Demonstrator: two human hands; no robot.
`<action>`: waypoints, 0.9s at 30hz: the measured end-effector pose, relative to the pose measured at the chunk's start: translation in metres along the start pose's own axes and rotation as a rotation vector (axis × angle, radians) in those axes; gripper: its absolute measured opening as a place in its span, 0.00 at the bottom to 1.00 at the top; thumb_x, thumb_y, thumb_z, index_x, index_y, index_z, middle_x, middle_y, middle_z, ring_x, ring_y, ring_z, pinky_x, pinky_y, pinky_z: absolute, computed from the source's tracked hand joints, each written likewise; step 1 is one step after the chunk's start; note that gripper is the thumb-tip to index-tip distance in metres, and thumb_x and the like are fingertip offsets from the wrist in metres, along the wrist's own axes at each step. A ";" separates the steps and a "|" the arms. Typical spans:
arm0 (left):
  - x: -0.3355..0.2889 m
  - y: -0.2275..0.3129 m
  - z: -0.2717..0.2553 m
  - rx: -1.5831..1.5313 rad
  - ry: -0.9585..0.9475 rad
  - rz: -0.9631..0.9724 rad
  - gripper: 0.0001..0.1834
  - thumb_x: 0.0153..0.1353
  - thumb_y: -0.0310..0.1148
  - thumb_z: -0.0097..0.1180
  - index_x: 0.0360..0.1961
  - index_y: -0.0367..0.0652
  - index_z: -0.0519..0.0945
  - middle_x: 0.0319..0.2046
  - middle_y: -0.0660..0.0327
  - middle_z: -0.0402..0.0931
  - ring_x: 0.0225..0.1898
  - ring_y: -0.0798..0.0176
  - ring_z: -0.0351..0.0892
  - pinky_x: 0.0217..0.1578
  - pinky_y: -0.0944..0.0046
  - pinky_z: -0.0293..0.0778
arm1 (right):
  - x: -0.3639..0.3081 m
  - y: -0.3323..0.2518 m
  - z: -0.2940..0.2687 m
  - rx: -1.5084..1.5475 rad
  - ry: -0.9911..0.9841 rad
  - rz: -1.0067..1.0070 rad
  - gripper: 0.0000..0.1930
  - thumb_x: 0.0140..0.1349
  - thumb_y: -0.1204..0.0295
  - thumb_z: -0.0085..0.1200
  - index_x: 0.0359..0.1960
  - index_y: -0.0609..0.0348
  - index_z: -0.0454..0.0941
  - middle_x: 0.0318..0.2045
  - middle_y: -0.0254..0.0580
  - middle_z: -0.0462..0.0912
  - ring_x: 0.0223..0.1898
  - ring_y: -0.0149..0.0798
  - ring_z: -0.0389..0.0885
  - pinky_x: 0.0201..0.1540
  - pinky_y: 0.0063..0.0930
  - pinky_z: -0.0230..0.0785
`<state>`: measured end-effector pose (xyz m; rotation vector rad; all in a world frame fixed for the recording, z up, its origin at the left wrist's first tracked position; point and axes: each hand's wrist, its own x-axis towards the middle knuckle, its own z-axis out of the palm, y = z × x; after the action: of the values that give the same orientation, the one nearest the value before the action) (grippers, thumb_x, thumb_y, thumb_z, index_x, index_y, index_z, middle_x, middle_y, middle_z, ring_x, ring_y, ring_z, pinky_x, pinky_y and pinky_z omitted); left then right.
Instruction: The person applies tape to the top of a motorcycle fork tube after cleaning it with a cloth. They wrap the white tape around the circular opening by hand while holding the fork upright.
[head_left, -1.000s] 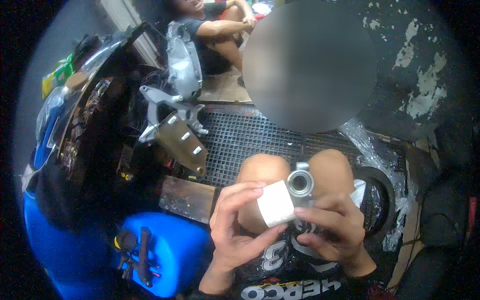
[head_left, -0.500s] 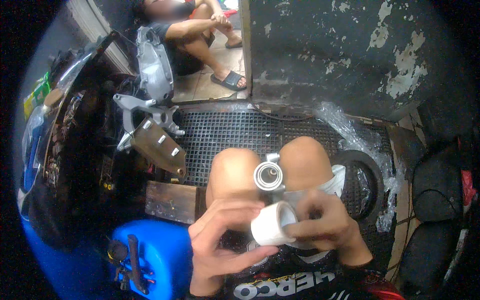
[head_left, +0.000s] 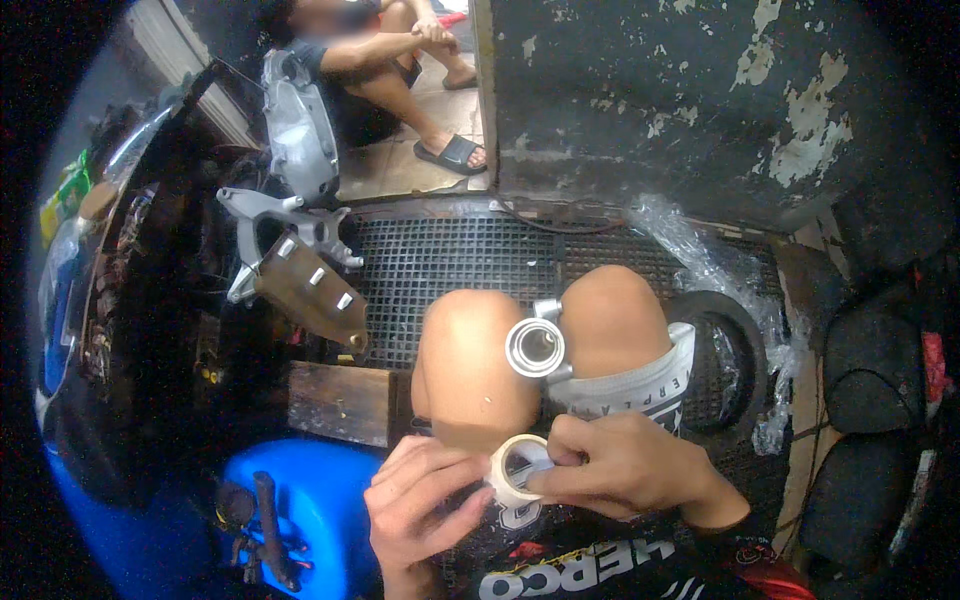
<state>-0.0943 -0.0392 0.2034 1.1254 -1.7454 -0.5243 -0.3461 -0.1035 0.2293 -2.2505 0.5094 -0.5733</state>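
Above my lap, a roll of masking tape (head_left: 503, 482), pale cream with a hollow core, is held between my hands with its opening tilted up. My left hand (head_left: 425, 500) has its fingertips and thumb drawn together on the roll's outer left side. On the opposite side, my right hand (head_left: 630, 468) pinches the rim, fingers partly inside the core; the exact grip of its fingertips is hidden. Just beyond the hands, a silver metal tube-like part (head_left: 535, 348) with a round, ringed mouth is clamped between my bare knees.
A blue plastic container (head_left: 300, 500) stands at my left, by a wooden block (head_left: 340, 402). Beyond are a grey metal bracket (head_left: 290, 225) and a grey casing (head_left: 300, 130). Clear plastic wrap (head_left: 690, 250) and a black tyre (head_left: 740, 350) lie right. Another person (head_left: 375, 60) sits in the doorway.
The tape roll has turned, so its opening faces more upward, and it sits slightly further left. My left fingers, spread wide around it before, have curled in against its side.
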 end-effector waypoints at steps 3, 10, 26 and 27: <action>0.001 0.007 -0.003 0.100 -0.067 0.014 0.10 0.45 0.23 0.72 0.32 0.36 0.87 0.31 0.55 0.87 0.31 0.53 0.86 0.38 0.57 0.76 | 0.001 -0.001 0.001 -0.085 -0.014 0.014 0.14 0.62 0.68 0.64 0.49 0.43 0.85 0.30 0.36 0.69 0.23 0.41 0.76 0.23 0.37 0.68; 0.003 0.004 0.006 0.223 -0.061 0.007 0.11 0.45 0.21 0.70 0.29 0.40 0.80 0.26 0.59 0.80 0.28 0.54 0.81 0.33 0.57 0.74 | -0.003 0.004 0.003 -0.102 -0.081 -0.005 0.21 0.56 0.71 0.64 0.54 0.39 0.83 0.30 0.34 0.68 0.23 0.39 0.75 0.23 0.37 0.69; 0.016 -0.002 0.015 -0.197 -0.112 -0.091 0.14 0.49 0.20 0.74 0.40 0.35 0.89 0.39 0.53 0.87 0.36 0.55 0.88 0.38 0.63 0.82 | -0.018 -0.001 -0.001 -0.145 0.048 0.170 0.14 0.48 0.71 0.75 0.39 0.46 0.88 0.28 0.33 0.71 0.23 0.37 0.76 0.24 0.31 0.67; 0.016 0.002 0.014 -0.198 -0.111 -0.097 0.14 0.49 0.20 0.74 0.40 0.35 0.89 0.39 0.53 0.87 0.36 0.55 0.88 0.38 0.63 0.82 | -0.018 -0.003 -0.004 -0.164 0.044 0.152 0.15 0.48 0.71 0.75 0.39 0.45 0.88 0.27 0.33 0.71 0.23 0.36 0.76 0.23 0.31 0.66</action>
<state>-0.1095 -0.0537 0.2067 1.0607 -1.6967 -0.8148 -0.3623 -0.0946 0.2295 -2.3315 0.7681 -0.5205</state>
